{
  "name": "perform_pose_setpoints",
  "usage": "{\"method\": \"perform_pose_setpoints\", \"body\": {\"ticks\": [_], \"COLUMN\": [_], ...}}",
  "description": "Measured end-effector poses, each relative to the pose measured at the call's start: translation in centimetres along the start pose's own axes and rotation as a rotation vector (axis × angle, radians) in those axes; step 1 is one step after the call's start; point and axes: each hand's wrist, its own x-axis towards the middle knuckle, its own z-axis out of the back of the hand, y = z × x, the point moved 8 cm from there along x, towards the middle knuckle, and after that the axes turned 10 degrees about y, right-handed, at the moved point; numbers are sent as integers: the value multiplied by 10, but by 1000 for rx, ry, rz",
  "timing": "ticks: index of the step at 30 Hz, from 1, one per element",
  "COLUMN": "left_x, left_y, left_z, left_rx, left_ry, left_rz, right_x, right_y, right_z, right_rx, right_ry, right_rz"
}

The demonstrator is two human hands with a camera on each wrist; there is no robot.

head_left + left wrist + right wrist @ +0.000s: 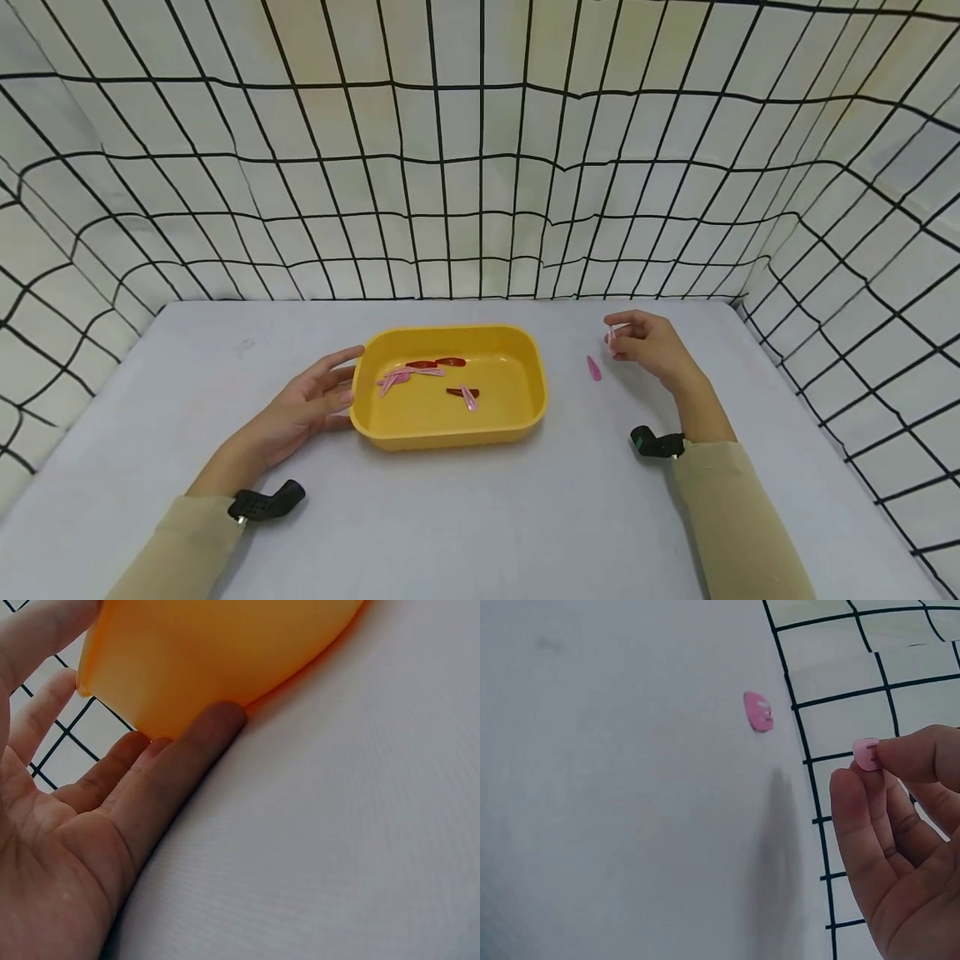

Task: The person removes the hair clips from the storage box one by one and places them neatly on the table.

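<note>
A yellow tray [450,435] lies on the white table with several pink hair clips [395,379] and a few dark red hair clips [451,362] in it. My left hand [311,404] rests against the tray's left end, its fingers spread and fairly straight; in the left wrist view the fingertips touch the orange-looking wall [202,660]. To the right of the tray, my right hand [651,346] pinches a light pink hair clip [866,754] between thumb and fingers, raised over the table. Beside that hand a darker pink hair clip [594,368] lies on the table.
Black wire grid [480,158] with pale sheeting behind it rises along the table's back and both sides. White cloth-like surface [480,517] covers the table. Each wrist wears a black camera band [266,502].
</note>
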Motion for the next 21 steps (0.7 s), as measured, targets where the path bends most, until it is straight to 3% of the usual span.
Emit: {"method": "perform_pose_setpoints", "body": {"ticks": [8,21], "left_x": [0,-2], "left_y": [-2,-2], "left_z": [-1,0], "left_rx": [-1,0], "left_ry": [4,3], "left_rz": [-3,-2], "right_x": [6,5], "right_y": [-22,-26], "right_z": [4,1], "right_rx": [-90,-143], "right_ry": [1,48], "right_rz": [-51,-60]}}
